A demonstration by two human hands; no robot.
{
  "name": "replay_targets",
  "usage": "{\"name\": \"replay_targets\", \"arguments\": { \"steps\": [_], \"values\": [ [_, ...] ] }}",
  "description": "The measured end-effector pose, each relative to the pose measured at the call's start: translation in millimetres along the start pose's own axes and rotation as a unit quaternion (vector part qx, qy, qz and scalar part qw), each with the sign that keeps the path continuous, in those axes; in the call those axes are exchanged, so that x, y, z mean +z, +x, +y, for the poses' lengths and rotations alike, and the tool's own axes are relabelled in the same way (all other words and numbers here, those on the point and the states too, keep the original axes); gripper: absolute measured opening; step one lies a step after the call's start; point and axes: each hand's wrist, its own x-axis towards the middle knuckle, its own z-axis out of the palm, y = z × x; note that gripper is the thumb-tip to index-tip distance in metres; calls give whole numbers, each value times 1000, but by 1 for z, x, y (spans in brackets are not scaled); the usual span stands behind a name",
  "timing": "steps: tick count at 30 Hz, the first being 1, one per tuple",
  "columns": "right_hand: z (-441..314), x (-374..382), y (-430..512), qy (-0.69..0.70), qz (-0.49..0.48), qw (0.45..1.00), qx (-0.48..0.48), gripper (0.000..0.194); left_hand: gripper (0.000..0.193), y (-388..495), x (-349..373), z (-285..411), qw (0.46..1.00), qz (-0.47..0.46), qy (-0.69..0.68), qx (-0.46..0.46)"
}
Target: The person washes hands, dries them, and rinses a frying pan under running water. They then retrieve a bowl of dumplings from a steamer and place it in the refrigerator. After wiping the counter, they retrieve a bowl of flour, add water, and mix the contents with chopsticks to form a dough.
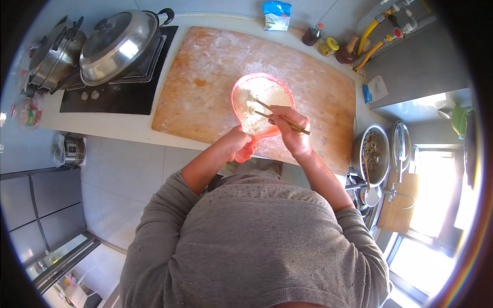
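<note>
A pink-red plastic scoop (pixel 234 92) with a handle rests over the floured wooden board (pixel 200 111) on the counter. Inside it lies flour (pixel 256 90), loose and partly clumped. My left hand (pixel 238 141) is closed round the scoop's handle at the board's near edge. Between the fingers of my right hand (pixel 291 127) is a pair of chopsticks (pixel 300 128), with their tips in the flour. Whether the scoop touches the board is not clear.
A gas hob (pixel 127 98) at left bears a lidded wok (pixel 115 46) and a steamer pot (pixel 57 57). Behind the board stand a blue and white packet (pixel 277 16), a dark bottle (pixel 312 34) and a yellow-lidded jar (pixel 328 47). At right sits a metal bowl of filling (pixel 370 152).
</note>
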Motion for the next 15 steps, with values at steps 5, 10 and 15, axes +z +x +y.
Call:
{"name": "replay_targets", "arguments": {
  "steps": [5,10,15],
  "values": [
    [5,9,4,-296,-174,904,-253,23,31,-5,5,1,999,41,20,12],
    [3,-14,7,-381,-170,875,-246,25,26,-2,-1,2,999,17,-47,-10],
    [-38,-52,13,-102,-33,994,-12,14,22,-4,-2,2,995,40,-89,3]
  ]
}}
